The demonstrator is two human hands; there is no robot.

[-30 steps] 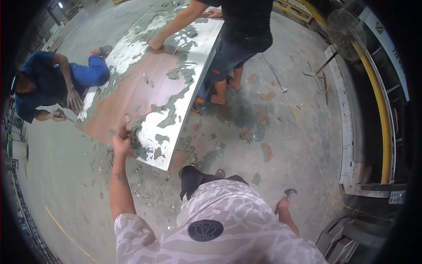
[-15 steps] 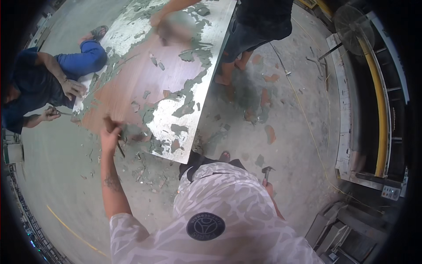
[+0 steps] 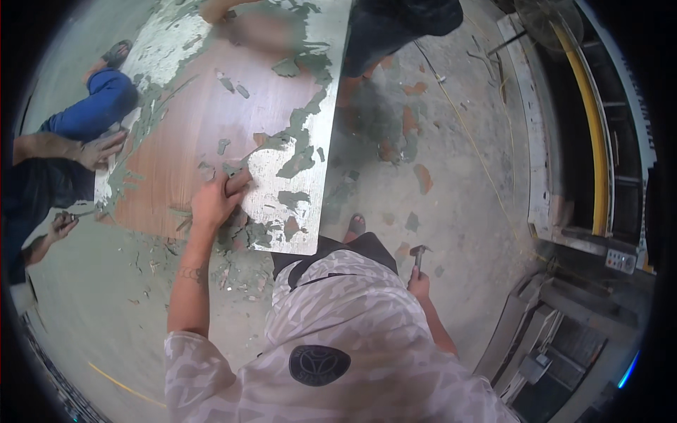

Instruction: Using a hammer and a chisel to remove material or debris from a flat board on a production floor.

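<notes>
Your left hand lies on the near end of the wooden board that rests flat on the concrete floor. Its fingers are pinched on the edge of a sheet of grey-white coating that covers the board's near right corner, so the hand is gripping that peeling layer and not lying loose. Around your hand the board shows bare reddish-brown wood, with ragged green-grey patches of coating scattered over it and a larger pale stretch along its far left side. Torn flakes lie on the floor just off the board's near edge, below your wrist.

Your right hand hangs by your hip, well apart from the board on its right, clenched around the handle of a small hammer whose head points up, away from you.

At the board's left edge another person in blue trousers crouches with a hand pressed flat on the board's rim. A second hand of theirs is lower, just off the board's near left corner; what it holds is too small to tell. At the board's far right corner a third person in dark shorts stands, one blurred hand on the board's far end
</notes>
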